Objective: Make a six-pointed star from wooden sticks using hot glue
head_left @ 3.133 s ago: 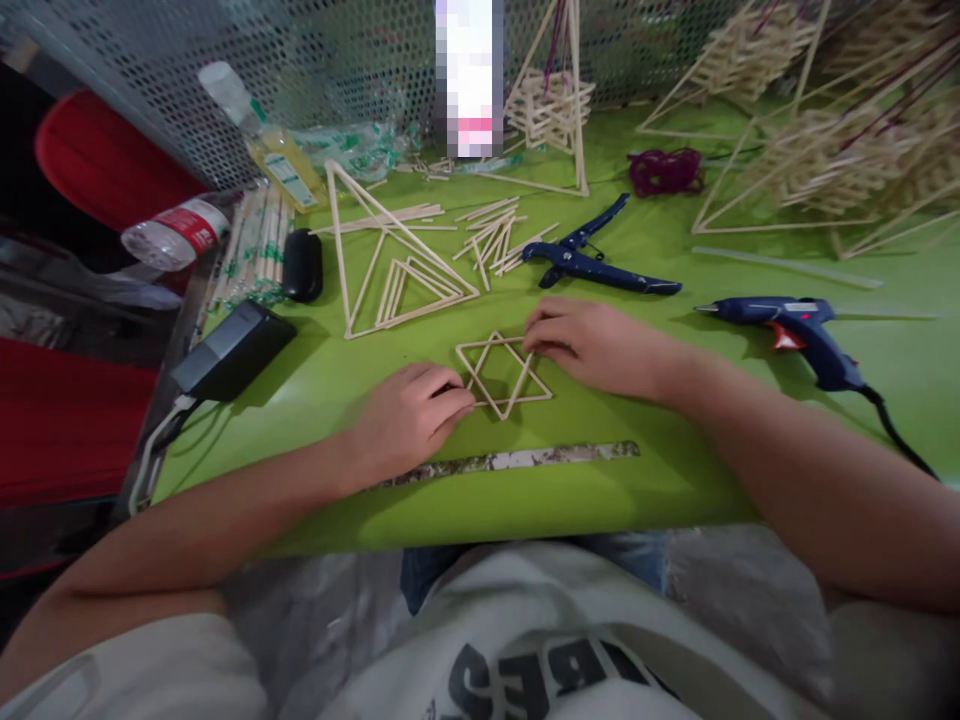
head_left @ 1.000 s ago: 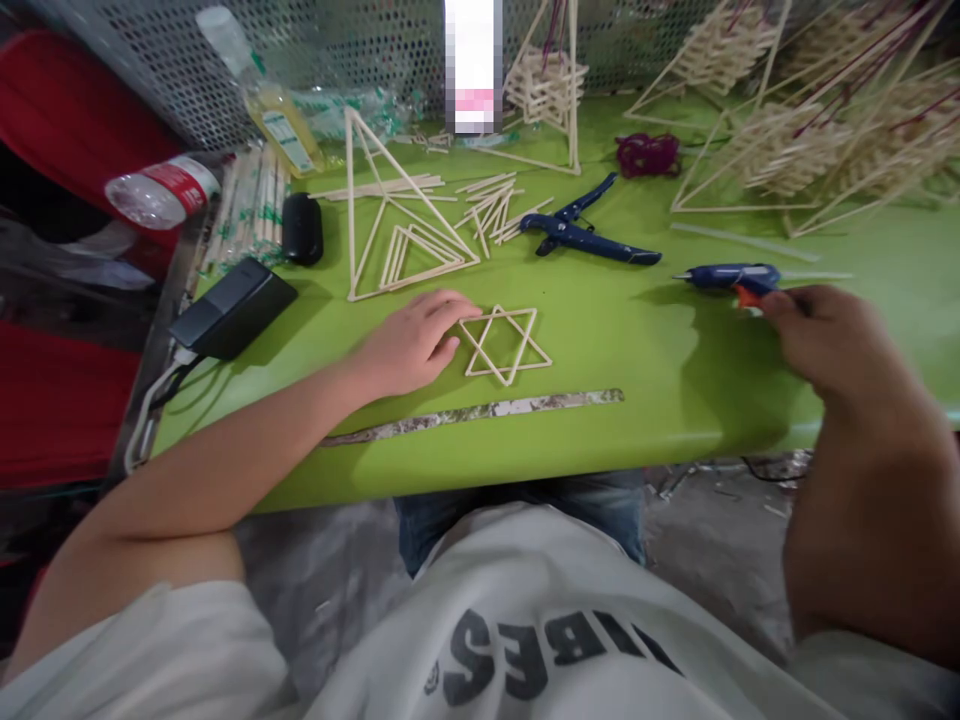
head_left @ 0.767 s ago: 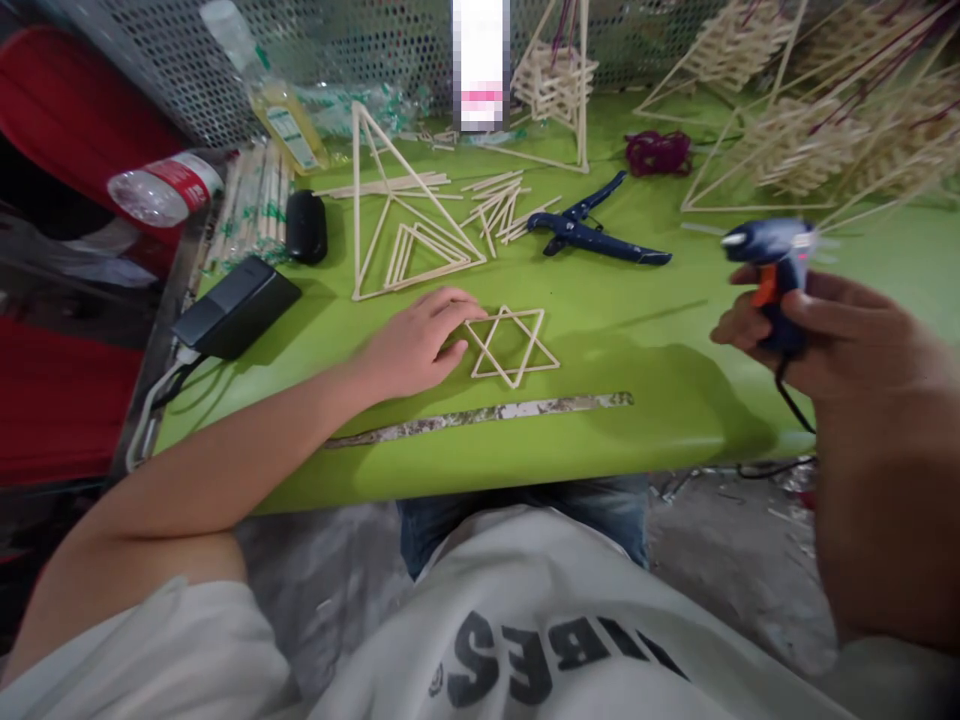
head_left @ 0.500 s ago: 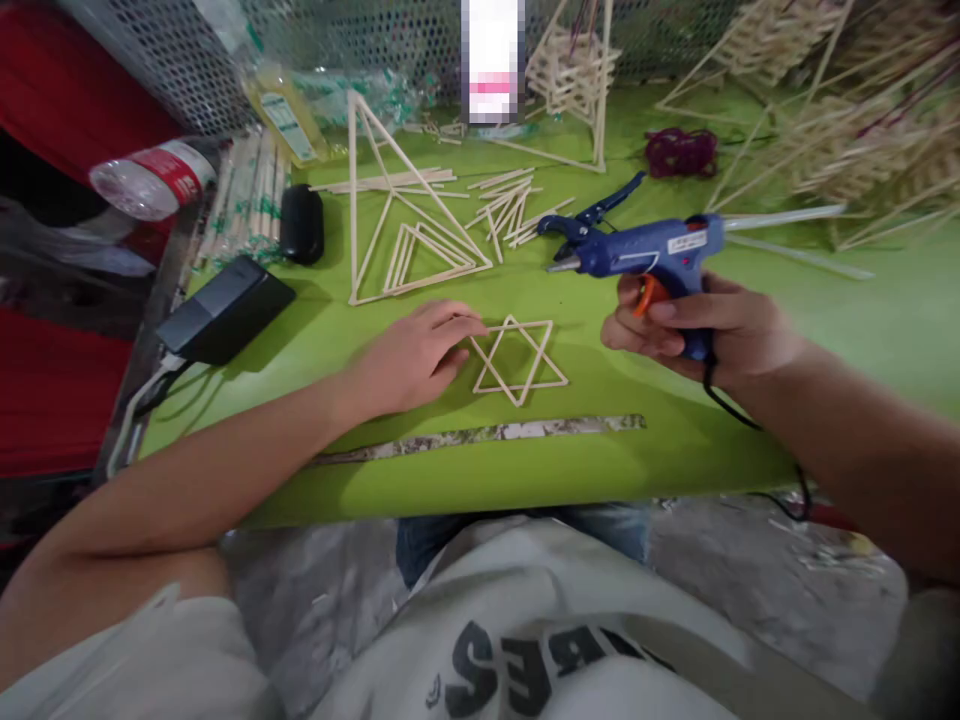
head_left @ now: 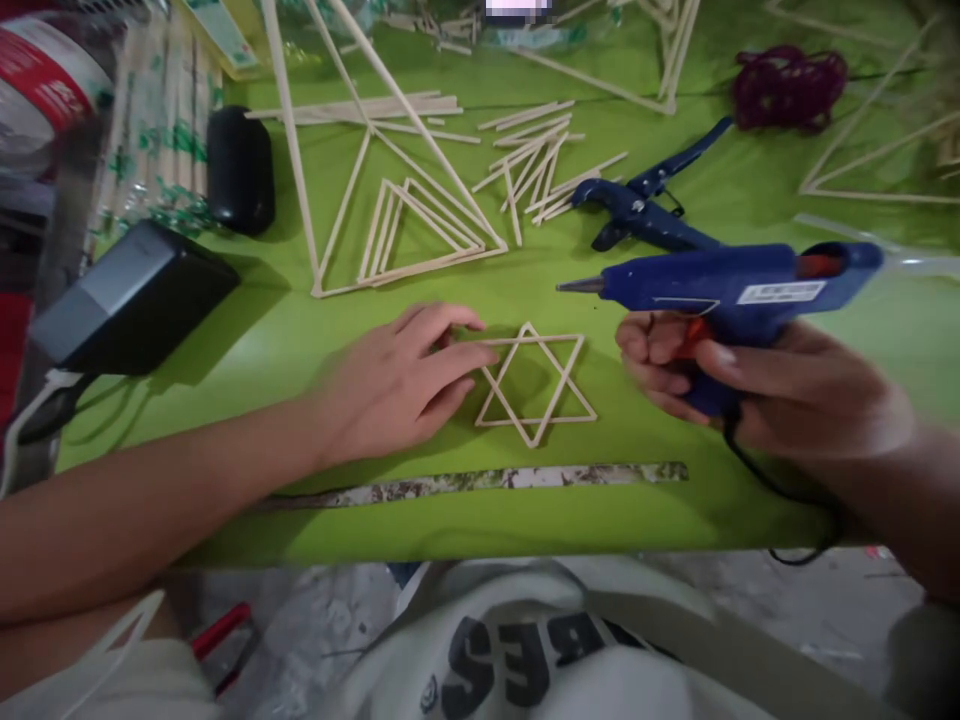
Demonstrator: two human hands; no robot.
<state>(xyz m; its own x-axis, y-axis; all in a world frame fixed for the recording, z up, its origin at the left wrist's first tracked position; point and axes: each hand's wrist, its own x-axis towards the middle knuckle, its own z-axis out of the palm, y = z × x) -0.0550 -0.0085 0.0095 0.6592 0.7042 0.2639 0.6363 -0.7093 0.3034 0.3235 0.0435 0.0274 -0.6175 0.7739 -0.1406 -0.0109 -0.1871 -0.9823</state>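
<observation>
A six-pointed star made of thin wooden sticks point(head_left: 564, 378) lies flat on the green table, formed by two overlapping triangles. My left hand point(head_left: 409, 375) reaches in from the left, palm down, its curled fingertips holding the star's upper left corner, which they partly hide. To the right of the star, my right hand point(head_left: 795, 380) grips a blue hot glue gun point(head_left: 697, 275) by its handle, fingers at the orange trigger. The gun is held above the table, its metal nozzle pointing left, apart from the star. A clear glue stick point(head_left: 919, 266) sticks out of its rear.
Behind the star stand a stick pyramid frame point(head_left: 411, 285), loose cut sticks point(head_left: 532, 165) and a blue cutter point(head_left: 637, 210). Purple string point(head_left: 787, 88) lies back right. At left are a black adapter point(head_left: 142, 295), a black case point(head_left: 240, 170) and wrapped chopsticks point(head_left: 161, 120). A patterned strip point(head_left: 517, 478) lies in front.
The view has tipped down and come closer, so the table things look larger. The glue gun is still in my right hand, and my left fingers stay at the star's corner.
</observation>
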